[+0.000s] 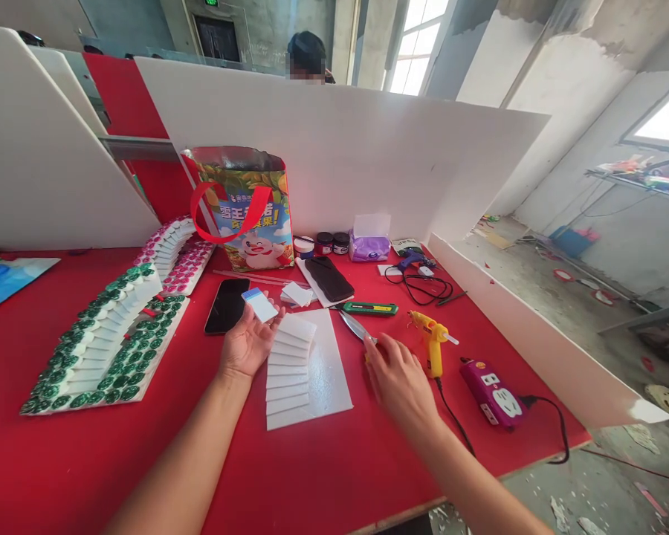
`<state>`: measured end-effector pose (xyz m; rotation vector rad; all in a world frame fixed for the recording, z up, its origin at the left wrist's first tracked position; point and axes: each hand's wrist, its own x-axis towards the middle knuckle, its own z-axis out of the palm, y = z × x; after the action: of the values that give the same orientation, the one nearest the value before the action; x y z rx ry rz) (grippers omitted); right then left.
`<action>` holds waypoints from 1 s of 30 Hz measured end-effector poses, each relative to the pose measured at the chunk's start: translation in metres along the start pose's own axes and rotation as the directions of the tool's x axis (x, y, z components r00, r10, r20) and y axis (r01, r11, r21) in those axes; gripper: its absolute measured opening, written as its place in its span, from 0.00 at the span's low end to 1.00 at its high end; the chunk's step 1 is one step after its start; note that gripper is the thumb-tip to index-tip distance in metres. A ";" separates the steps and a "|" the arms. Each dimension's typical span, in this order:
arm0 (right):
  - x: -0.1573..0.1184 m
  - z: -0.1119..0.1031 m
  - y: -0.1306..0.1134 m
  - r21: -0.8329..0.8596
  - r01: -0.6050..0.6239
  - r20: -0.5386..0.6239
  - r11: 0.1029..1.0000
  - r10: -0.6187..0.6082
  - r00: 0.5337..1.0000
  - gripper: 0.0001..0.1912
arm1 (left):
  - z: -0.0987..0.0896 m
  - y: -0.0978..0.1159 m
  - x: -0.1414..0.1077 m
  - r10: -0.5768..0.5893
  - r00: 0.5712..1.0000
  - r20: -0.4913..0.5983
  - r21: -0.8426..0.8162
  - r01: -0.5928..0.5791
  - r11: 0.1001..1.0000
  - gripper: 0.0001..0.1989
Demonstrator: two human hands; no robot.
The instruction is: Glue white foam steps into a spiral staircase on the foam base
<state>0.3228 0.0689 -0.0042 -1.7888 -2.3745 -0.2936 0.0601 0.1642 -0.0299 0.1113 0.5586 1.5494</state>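
My left hand (250,343), palm up, holds a small white card with a blue edge (259,305) between thumb and fingers. Just right of it, a curving stack of overlapping white strips (288,375) lies on a white board (330,371). My right hand (401,375) rests on the table with its fingers over a pair of scissors (354,324); the silver blades show, while the handles are mostly hidden beneath the fingers. Behind the strips lies a small pile of white cards (297,294).
A yellow glue gun (432,342) and purple power strip (493,394) lie right; a green utility knife (369,307) lies behind. Two phones, a printed bag (256,215), jars and a tissue pack (369,247) stand farther back. A green-and-pink decorated stair model (105,342) occupies the left.
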 end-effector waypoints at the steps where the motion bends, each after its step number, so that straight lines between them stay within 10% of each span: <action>1: 0.005 0.000 0.002 -0.074 -0.060 0.059 0.995 0.064 0.996 0.21 | 0.000 0.000 -0.001 -0.003 1.000 0.005 0.008 0.003 1.000 0.14; 6: 0.001 0.006 0.004 -0.181 -0.068 0.221 0.981 0.108 0.969 0.23 | -0.003 0.000 -0.004 0.017 1.000 -0.013 0.014 -0.017 1.000 0.10; 13: -0.012 0.009 0.007 -0.207 0.228 0.320 0.952 -0.154 0.935 0.22 | -0.006 -0.002 -0.003 0.030 1.000 -0.010 0.080 -0.029 0.996 0.09; 19: 0.028 0.016 0.013 -0.233 0.016 0.261 0.972 0.046 0.964 0.22 | -0.006 -0.002 -0.005 0.048 0.997 0.059 0.110 -0.054 0.992 0.09; 30: 0.017 -0.005 0.013 -0.226 0.035 0.301 0.973 0.035 0.953 0.20 | -0.007 0.007 -0.026 -0.015 0.998 0.055 0.159 0.007 0.987 0.10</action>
<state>0.3311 0.0872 0.0052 -2.0700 -2.6417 -0.3251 0.0529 0.1375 -0.0267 0.2720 0.6362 1.4854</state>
